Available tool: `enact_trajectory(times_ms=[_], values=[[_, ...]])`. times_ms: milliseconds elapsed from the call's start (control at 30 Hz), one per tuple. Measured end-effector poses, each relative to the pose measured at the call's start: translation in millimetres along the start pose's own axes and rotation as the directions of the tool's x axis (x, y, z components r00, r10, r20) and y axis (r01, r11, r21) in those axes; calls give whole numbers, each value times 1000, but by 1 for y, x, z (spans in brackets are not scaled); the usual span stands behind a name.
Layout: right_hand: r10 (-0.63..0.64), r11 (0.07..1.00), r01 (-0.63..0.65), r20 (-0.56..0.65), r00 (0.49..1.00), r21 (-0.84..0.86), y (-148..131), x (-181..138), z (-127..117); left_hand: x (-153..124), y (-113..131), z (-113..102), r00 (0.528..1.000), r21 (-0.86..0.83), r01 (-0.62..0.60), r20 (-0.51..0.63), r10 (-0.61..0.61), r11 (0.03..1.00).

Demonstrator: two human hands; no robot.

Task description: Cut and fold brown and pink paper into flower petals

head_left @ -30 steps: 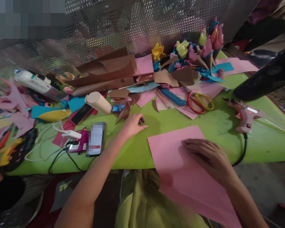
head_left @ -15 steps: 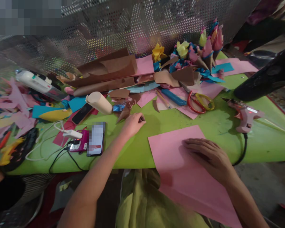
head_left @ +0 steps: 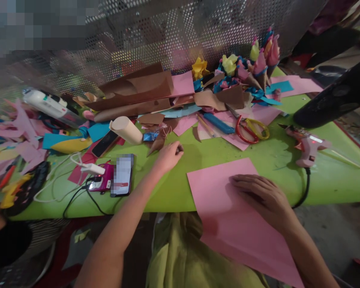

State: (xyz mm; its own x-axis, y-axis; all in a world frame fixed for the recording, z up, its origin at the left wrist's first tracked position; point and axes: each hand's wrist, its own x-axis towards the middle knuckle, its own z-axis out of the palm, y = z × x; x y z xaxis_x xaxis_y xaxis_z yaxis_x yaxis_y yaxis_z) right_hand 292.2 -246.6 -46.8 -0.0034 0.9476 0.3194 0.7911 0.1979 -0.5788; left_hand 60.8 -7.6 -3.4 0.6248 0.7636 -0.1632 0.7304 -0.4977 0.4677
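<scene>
A large sheet of pink paper (head_left: 225, 204) lies partly on the green table and hangs over its front edge towards my lap. My right hand (head_left: 261, 196) rests flat on the sheet, its fingers stretched out and close together. To the left of the paper, my left hand (head_left: 169, 155) lies on the table with its fingers curled in; nothing shows in it. Just behind that hand are brown paper scraps (head_left: 156, 145) and a small blue packet (head_left: 150, 137). Red-handled scissors (head_left: 246, 136) and a yellow-handled pair (head_left: 259, 127) lie beyond the pink sheet.
A glue gun (head_left: 310, 150) with its cable stands at the right, near a dark cylinder (head_left: 327, 102). Phones (head_left: 122, 176), a pink power box (head_left: 100, 178) and cables lie at left. Paper flowers (head_left: 259, 66), a blue cutter (head_left: 218, 123) and a paper roll (head_left: 126, 130) sit behind.
</scene>
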Motion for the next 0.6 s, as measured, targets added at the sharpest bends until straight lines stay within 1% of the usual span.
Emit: enact_trajectory(times_ms=[100, 167, 233, 300, 400, 500, 533, 600], values=[[4, 1000, -4, 3, 1000, 3, 0, 0, 0, -9, -5, 1, 997, -22, -72, 19, 73, 997], [6, 1000, -6, -3, 1000, 2, 0, 0, 1, -12, -7, 6, 996, -5, -76, -39, 75, 997], [10, 1000, -10, -11, 1000, -1, 0, 0, 1, -14, -7, 12, 991, 36, -45, -121, 49, 998], [8, 1000, -8, -19, 1000, -2, 0, 1, 2, -16, -3, 18, 986, 87, -35, -159, 49, 996], [1, 1000, -2, -29, 1000, -3, 0, 2, 3, -17, 10, 24, 986, 135, -105, -119, 121, 985], [-1, 1000, 0, -30, 1000, -8, 0, 3, 3, -13, 26, 27, 979, 137, -183, -61, 193, 973], [-3, 1000, 3, -30, 1000, -9, 0, 3, 3, -10, 32, 28, 979, 140, -188, -49, 197, 972], [0, 1000, 0, -28, 1000, -12, 0, 3, 3, -1, 41, 30, 985, 145, -161, -38, 168, 976]])
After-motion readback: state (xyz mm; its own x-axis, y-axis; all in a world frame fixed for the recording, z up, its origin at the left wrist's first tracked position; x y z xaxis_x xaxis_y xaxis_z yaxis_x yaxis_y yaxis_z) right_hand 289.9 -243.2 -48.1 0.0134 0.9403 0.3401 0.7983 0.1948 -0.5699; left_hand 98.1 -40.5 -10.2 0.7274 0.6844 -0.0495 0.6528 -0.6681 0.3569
